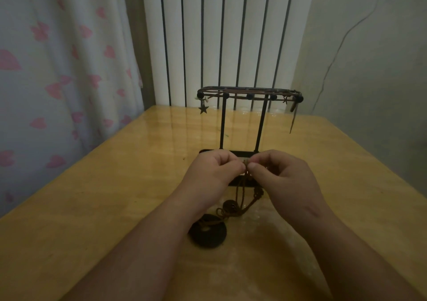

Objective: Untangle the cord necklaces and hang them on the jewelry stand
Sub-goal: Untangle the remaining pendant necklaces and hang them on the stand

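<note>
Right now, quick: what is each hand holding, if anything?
Left hand: closed, pinching the top of the brown cord necklace.
Right hand: closed, pinching the same cord necklace right beside it.

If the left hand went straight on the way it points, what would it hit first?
Probably the right hand: the left hand points across at it, both pinching the cord necklace between them. The jewelry stand lies just behind, though depth is unclear.

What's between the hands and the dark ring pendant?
Head view: tangled brown cords hang from left hand and right hand down to the ring pendant.
</note>
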Motion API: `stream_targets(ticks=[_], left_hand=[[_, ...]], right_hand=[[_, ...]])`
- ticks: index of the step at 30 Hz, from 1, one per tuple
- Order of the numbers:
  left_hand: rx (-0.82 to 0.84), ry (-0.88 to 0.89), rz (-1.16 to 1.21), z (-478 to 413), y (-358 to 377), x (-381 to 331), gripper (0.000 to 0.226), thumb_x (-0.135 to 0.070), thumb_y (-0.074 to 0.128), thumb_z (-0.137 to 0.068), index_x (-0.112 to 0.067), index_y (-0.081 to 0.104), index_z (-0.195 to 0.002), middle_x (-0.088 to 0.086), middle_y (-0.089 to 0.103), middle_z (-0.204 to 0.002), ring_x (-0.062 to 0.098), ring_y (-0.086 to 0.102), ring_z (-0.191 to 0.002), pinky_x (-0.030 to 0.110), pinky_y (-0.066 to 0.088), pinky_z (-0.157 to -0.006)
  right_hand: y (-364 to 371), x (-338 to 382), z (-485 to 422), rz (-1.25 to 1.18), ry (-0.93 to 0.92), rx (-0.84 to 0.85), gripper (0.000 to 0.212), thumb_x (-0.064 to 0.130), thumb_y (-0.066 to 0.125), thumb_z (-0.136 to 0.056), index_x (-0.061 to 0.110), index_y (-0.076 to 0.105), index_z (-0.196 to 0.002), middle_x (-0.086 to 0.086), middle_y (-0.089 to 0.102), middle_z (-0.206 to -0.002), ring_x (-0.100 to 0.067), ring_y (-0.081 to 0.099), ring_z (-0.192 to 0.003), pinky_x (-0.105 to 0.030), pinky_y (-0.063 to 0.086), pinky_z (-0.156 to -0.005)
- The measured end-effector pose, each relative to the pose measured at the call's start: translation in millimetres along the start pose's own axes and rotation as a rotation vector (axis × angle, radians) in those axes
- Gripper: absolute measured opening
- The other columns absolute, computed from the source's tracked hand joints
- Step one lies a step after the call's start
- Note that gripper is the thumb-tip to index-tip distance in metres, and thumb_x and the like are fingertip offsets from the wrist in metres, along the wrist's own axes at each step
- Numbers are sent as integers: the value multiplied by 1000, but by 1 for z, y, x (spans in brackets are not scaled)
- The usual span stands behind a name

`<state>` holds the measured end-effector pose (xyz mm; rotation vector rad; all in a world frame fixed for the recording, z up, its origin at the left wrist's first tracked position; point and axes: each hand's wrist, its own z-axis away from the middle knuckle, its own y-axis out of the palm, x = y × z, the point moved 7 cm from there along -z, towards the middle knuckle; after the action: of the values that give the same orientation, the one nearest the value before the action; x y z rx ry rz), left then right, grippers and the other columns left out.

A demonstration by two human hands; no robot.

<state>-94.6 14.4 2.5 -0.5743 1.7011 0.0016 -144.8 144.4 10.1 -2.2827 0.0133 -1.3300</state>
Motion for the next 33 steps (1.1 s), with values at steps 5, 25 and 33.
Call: stream_targets(ticks=[5, 25, 33], left_hand=[[-35, -12, 30, -1, -3, 2, 20, -23, 57, -93, -22, 66, -75, -22, 54, -50, -8, 49, -51, 26, 37, -63], [20, -40, 41, -2, 2, 4, 25, -22, 54, -94, -23, 62, -69, -20, 53, -52, 1, 48, -60, 27, 36, -65], [17, -30, 80, -1, 1, 3, 18, -25, 59, -94, -22, 71, -81, -22, 60, -58, -6, 55, -62, 26, 38, -67]], right_hand=[[2, -3, -2, 65, 18, 6, 14, 30, 54, -95, 28, 64, -87, 3, 66, -79, -14, 63, -76, -31, 56, -69], [6, -15, 0, -317, 262, 48, 18, 20, 53, -93, 19, 66, -81, 13, 55, -60, -9, 50, -65, -29, 38, -64], [4, -8, 1, -310, 181, 47, 12, 18, 56, -93, 16, 64, -83, 9, 60, -68, 8, 52, -53, -13, 41, -53]])
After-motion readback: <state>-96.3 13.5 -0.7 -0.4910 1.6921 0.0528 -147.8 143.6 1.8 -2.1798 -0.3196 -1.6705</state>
